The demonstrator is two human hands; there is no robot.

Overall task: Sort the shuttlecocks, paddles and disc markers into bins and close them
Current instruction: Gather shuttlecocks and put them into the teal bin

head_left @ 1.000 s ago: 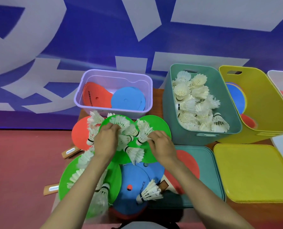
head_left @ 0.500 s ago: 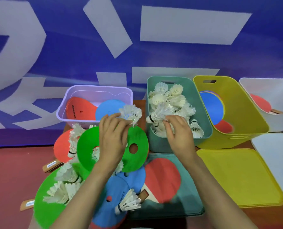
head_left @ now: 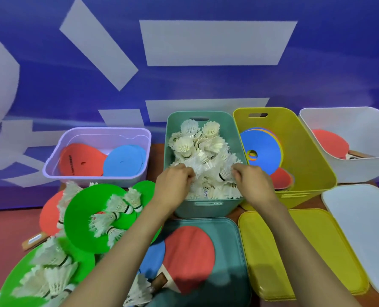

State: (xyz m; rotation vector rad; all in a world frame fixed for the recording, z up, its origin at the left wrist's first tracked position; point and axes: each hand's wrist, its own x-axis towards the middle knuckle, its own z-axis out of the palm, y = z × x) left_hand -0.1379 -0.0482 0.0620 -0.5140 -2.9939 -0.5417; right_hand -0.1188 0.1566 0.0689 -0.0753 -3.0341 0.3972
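Teal plastic bin (head_left: 204, 209) is sitting on the brown worktop (head_left: 157, 156), heaped with white feather shuttlecocks (head_left: 206, 147). Both hands are reaching forward over its near end, apart from each other, backs up. Right hand (head_left: 252, 182) is pinching a black-banded white feather shuttlecock (head_left: 223, 175) between thumb and fingertips, just above the pile. Left hand (head_left: 175, 185) is digging curled fingers into the feathers; whether it is gripping any cannot be told.

Writing: black print is running along the red round paddle (head_left: 80, 160) in the lilac translucent bin (head_left: 95, 180), too small to read; a white label on a wooden handle (head_left: 34, 239) at far left is likewise illegible.

Yellow plastic bin (head_left: 305, 151), right of the teal one, is holding a blue disc marker (head_left: 263, 151); white plastic bin (head_left: 350, 171) beyond it is holding a second red paddle (head_left: 330, 142). Teal lid (head_left: 232, 251) is lying in front of its bin, carrying a third red paddle (head_left: 188, 251). Yellow lid (head_left: 294, 251) is lying beside the teal lid. Green disc markers (head_left: 82, 218) at left are bearing loose shuttlecocks (head_left: 117, 204).
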